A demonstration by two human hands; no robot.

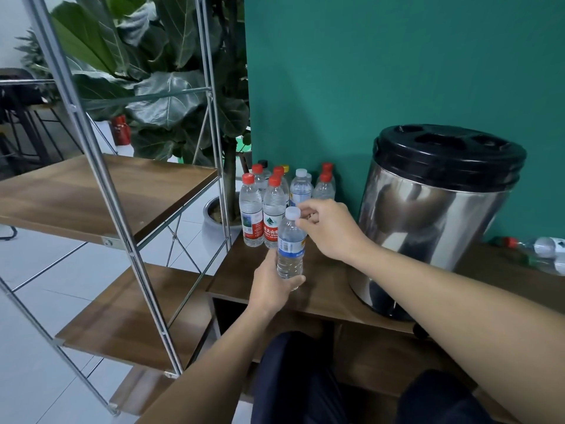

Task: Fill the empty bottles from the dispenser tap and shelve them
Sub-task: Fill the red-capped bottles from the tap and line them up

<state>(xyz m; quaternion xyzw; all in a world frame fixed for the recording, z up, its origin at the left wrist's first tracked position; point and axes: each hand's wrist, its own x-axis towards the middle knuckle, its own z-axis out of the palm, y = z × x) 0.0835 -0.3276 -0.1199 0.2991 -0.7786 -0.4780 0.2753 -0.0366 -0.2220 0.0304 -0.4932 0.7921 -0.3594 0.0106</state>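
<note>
Now steady the clear blue-labelled plastic bottle point(289, 249) in the gripping left hand point(273, 284); right-hand fingers point(301, 223) pinch its white cap point(293, 213)—twist squarely.

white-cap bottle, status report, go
Left hand grips white-cap bottle low; right hand pinches its cap. Bottle upright above table. Dispenser to the right, path clear.

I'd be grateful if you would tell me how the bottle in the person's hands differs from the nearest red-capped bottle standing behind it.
The held bottle has a white cap and blue label; the red-capped bottle has a red label. The held bottle is gripped by the left hand, the right hand at its cap; the red-capped bottle stands untouched on the cabinet top. Both are clear, capped and upright.
</note>
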